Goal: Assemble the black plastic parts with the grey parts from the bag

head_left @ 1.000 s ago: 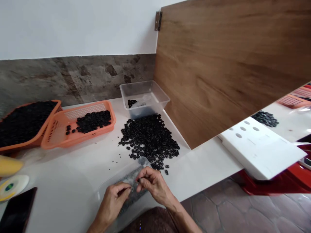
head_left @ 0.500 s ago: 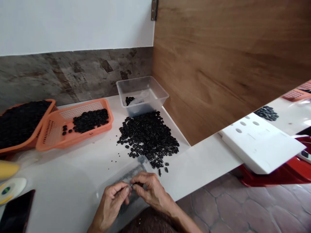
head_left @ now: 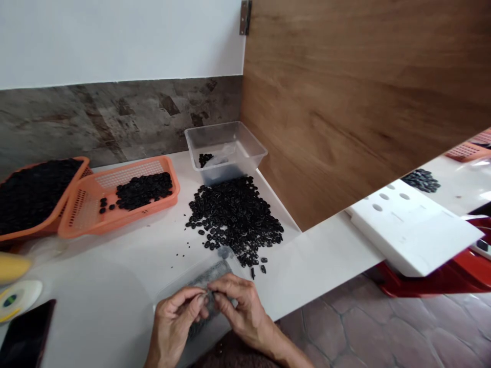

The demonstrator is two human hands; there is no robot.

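Over a clear plastic tray [head_left: 169, 289] at the table's front edge, my two hands meet fingertip to fingertip. My left hand [head_left: 178, 319] pinches with thumb and forefinger; whatever sits there is too small to name. Pinched the same way, my right hand [head_left: 240, 306] almost touches the left one. Small dark grey pieces [head_left: 209, 273] lie in the tray, partly hidden beneath my hands. Just beyond the tray spreads a heap of small black oval parts [head_left: 233, 214], some with holes in them.
Behind the heap stands a clear plastic bin [head_left: 249, 148]. Two orange baskets [head_left: 86, 230] [head_left: 53, 222] with black pieces are at left. A phone [head_left: 28, 337], a tape roll [head_left: 23, 299] and a yellow object [head_left: 13, 268] lie nearer. A wooden panel [head_left: 345, 102] rises at right, beside a white box [head_left: 414, 230].
Both hands stay together above the tray, with their fingertips shifted slightly. The right hand has turned a little. The surroundings look unchanged apart from a slight shift of the view.
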